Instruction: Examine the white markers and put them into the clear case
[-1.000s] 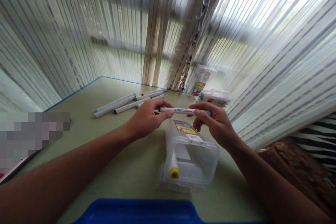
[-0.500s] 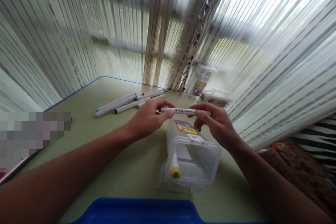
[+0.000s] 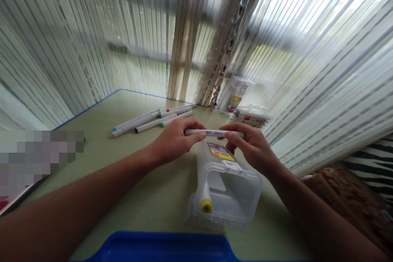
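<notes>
Between my two hands a white marker (image 3: 215,133) with dark print lies level above the table. My left hand (image 3: 175,140) pinches its left end between thumb and fingers. At the other end, my right hand (image 3: 250,144) is closed on it in the same way. Just below them a clear plastic case (image 3: 258,190) lies on its side, its open end facing me and a yellow label (image 3: 221,152) on top. Inside, along its left wall, rests a marker with a yellow cap (image 3: 206,206). Several white markers (image 3: 147,123) with coloured ends lie loose beyond my left hand.
At the back right stand an upright clear case (image 3: 238,94) and a lower clear box (image 3: 251,115) with things in it. The green table (image 3: 123,172) has a blue rim and a blue tray (image 3: 168,245) at its front. Striped curtains (image 3: 138,28) hang behind.
The marker in my hands has shifted slightly left and down, and its dark left end is now covered by my left fingers. The clear case appears slightly lower and further right.
</notes>
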`<state>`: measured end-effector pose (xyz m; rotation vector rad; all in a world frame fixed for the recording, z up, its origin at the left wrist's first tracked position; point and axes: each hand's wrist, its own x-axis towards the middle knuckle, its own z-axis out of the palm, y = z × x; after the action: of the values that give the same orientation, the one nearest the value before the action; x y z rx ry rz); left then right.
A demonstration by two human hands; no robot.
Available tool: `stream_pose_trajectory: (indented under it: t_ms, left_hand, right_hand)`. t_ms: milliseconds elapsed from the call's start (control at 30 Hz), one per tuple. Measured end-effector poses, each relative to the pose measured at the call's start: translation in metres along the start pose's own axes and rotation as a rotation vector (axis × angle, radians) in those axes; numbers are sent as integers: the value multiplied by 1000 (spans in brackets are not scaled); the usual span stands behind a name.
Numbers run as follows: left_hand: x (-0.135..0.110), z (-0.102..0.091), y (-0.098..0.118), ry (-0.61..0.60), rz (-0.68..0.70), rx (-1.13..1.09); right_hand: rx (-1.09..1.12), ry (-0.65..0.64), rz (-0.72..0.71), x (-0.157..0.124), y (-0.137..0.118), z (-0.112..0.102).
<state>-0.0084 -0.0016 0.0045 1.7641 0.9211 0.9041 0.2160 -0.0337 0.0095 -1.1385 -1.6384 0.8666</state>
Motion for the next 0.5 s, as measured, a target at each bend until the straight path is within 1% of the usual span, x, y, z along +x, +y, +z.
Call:
stream_pose_trajectory:
  t_ms: [500]
  left_hand:
    - [1,0,0,0,-4,33]
  right_hand:
    - [-22,-43,-23,0,-1,0]
